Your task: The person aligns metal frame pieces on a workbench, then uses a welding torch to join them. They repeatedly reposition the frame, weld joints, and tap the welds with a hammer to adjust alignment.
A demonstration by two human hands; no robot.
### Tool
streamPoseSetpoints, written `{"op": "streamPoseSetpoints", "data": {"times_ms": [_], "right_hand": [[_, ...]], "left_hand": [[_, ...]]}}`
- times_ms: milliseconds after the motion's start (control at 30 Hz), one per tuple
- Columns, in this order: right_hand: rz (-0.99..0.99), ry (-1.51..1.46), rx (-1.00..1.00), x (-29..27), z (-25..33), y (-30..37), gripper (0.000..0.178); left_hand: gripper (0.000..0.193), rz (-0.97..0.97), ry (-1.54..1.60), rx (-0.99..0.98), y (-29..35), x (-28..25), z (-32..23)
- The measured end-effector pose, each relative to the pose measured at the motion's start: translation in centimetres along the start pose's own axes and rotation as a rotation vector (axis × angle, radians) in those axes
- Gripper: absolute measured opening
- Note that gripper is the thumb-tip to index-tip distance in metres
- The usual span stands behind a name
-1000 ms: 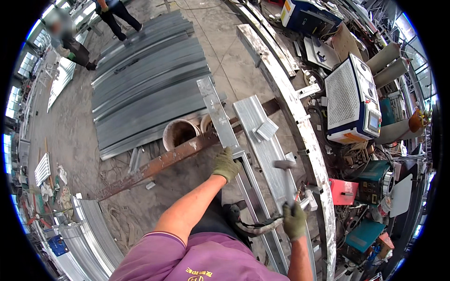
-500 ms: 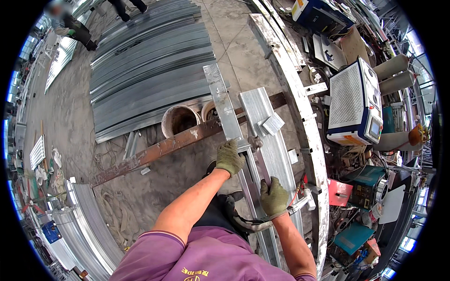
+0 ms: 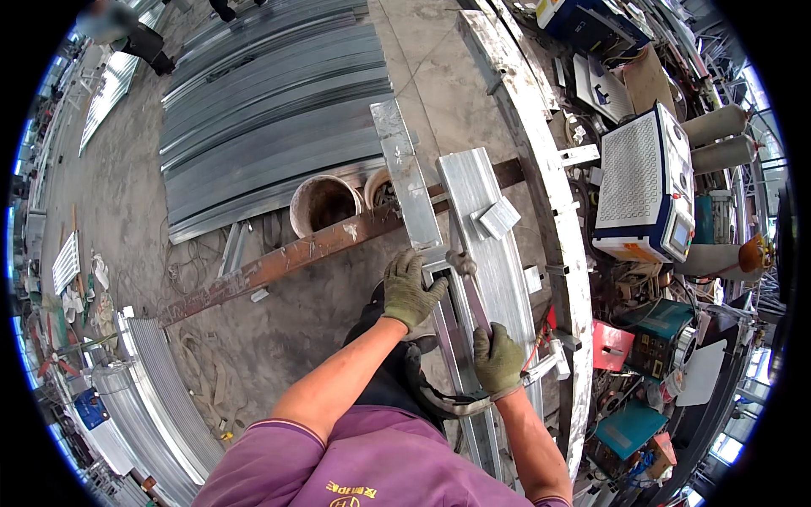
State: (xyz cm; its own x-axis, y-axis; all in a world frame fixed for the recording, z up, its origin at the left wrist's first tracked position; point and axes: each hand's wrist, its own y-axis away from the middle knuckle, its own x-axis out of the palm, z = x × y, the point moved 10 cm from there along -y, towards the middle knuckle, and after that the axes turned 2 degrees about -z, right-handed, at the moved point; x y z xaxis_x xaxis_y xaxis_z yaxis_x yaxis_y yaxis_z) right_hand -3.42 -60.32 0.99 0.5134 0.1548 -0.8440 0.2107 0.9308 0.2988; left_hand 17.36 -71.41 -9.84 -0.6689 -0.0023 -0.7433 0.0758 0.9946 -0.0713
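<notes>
My gloved left hand [image 3: 410, 290] presses on a narrow galvanised metal bar [image 3: 404, 173] where it crosses a rusty steel beam [image 3: 287, 258]. My gloved right hand [image 3: 498, 359] grips the handle of a hammer [image 3: 469, 283]; its head sits on the joint right beside my left fingers. A wider galvanised channel [image 3: 481, 220] lies just right of the bar, with a small metal block [image 3: 500, 217] resting on it.
Stacked metal sheets [image 3: 270, 118] cover the floor beyond. A bucket [image 3: 323, 203] stands behind the beam. A long curved metal rail [image 3: 549, 211] runs along the right, with a white welding machine [image 3: 646, 182] and other equipment past it. A person [image 3: 127, 34] stands far left.
My right hand came up from the lower right, took hold of the hammer and brought its head onto the joint by my left hand. The left hand stayed on the bar.
</notes>
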Motion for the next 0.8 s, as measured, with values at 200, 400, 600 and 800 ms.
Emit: {"op": "streamPoseSetpoints", "data": {"times_ms": [200,400,600,800], "right_hand": [[0.101,0.144,0.001,0.8,1.5,-2.5,0.046],[0.171,0.181,0.029,2.9,0.0,-1.8,0.046],[0.135,0.028,0.067,2.0,-1.0,-2.3,0.047],[-0.051,-0.285,0.094,0.0,-4.0,-0.4,0.045]], "left_hand": [[0.084,0.102,0.007,-0.082,0.0,1.9,2.1],[0.099,0.157,0.064,-0.208,1.1,2.4,2.6],[0.111,0.193,0.055,-0.227,2.1,0.7,1.3],[0.118,0.165,0.187,-0.256,2.5,-0.2,2.9]]}}
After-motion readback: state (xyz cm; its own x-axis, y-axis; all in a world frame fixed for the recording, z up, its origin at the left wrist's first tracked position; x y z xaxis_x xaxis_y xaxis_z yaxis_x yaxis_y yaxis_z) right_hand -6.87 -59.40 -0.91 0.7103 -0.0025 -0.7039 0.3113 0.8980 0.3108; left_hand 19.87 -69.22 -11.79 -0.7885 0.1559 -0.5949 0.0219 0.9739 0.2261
